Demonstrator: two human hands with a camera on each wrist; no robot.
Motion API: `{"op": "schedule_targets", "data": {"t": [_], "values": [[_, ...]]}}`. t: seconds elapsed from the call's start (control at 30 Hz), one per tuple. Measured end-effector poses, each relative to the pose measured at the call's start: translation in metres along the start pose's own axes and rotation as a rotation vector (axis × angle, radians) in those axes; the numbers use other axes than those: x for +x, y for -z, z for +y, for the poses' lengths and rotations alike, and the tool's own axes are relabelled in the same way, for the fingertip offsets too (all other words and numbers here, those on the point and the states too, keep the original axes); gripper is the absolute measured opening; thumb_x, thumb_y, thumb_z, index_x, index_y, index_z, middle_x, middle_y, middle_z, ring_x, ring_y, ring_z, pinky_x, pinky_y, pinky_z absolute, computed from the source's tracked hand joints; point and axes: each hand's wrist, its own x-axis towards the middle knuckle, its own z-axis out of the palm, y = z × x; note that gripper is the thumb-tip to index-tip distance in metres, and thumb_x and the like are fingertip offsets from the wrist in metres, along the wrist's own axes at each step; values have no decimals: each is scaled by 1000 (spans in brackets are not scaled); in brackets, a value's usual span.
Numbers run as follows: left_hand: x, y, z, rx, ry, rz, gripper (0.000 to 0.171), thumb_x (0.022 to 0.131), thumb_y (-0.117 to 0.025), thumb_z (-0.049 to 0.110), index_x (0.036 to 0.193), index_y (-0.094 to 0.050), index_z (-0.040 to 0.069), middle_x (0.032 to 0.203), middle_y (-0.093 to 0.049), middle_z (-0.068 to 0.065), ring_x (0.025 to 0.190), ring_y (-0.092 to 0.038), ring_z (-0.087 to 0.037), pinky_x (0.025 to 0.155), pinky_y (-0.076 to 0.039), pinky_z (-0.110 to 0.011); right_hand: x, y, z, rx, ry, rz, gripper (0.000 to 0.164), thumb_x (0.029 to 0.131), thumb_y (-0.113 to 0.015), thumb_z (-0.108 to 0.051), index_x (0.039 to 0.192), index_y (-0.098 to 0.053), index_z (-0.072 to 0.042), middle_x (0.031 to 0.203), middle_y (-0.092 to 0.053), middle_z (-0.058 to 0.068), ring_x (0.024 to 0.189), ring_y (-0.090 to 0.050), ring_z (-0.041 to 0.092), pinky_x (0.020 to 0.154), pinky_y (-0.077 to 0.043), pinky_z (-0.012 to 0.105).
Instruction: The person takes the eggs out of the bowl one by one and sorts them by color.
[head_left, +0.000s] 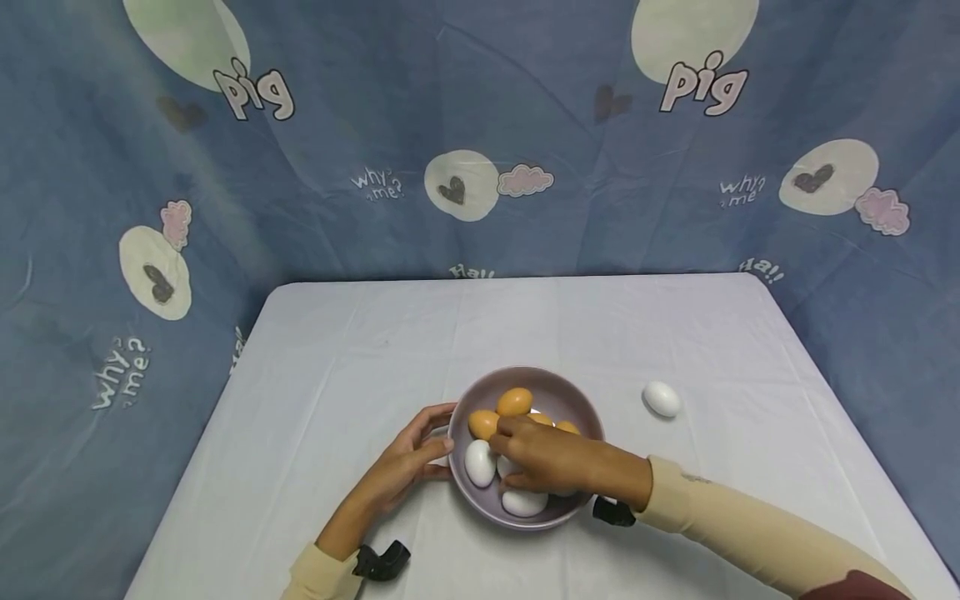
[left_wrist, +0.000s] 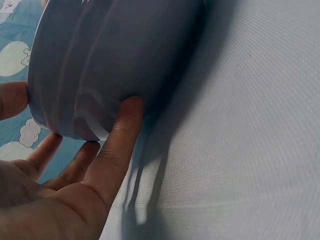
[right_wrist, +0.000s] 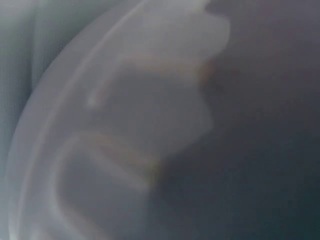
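A mauve bowl holds several white and orange-yellow eggs. My left hand steadies it from the left, thumb at the rim; in the left wrist view, spread fingers touch the outer wall. Inside the bowl, my right hand reaches down from the right, its fingers and thumb around a white egg that they partly cover. Beside that egg lie another white egg and one nearer the front. Orange-yellow eggs sit toward the back. The right wrist view is dark and blurred.
One white egg lies on the white tablecloth, right of the bowl. Blue printed curtains hang behind the table and along its sides. Black wrist devices are worn below both hands.
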Motion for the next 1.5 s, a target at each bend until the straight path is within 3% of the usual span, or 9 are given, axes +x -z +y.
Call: {"op": "schedule_targets", "data": {"t": [0.6,0.9,1.27,1.5], "values": [[1,-4,-1,-16,10,14,60,100,-58,17,153,-30,13,156,-29,-21,127,-52,-33,87,-59,-44,0,-4,4,54,1,-7,33,83,-81,-30,105,-61,-15,107,-56,-1,95,-56,12,81,-49,23],[3,-5,-2,-12,19,9,60,100,-58,17,153,-30,13,156,-29,-21,126,-53,-31,87,-59,-43,-6,-1,6,65,1,39,32,82,-82,-27,102,-60,-15,102,-56,-1,88,-54,10,75,-48,21],[4,-4,-3,-23,8,9,58,101,-57,15,153,-31,14,156,-30,-19,126,-53,-29,87,-59,-46,-18,29,9,210,-30,82,30,85,-80,-24,105,-62,-13,110,-55,0,97,-53,11,82,-50,21],[2,-4,-1,-8,9,28,59,100,-58,16,153,-32,13,157,-30,-19,128,-52,-31,87,-59,-46,-36,56,24,342,-113,180,24,86,-78,-18,106,-64,-14,108,-58,-1,85,-57,9,72,-53,19]]}}
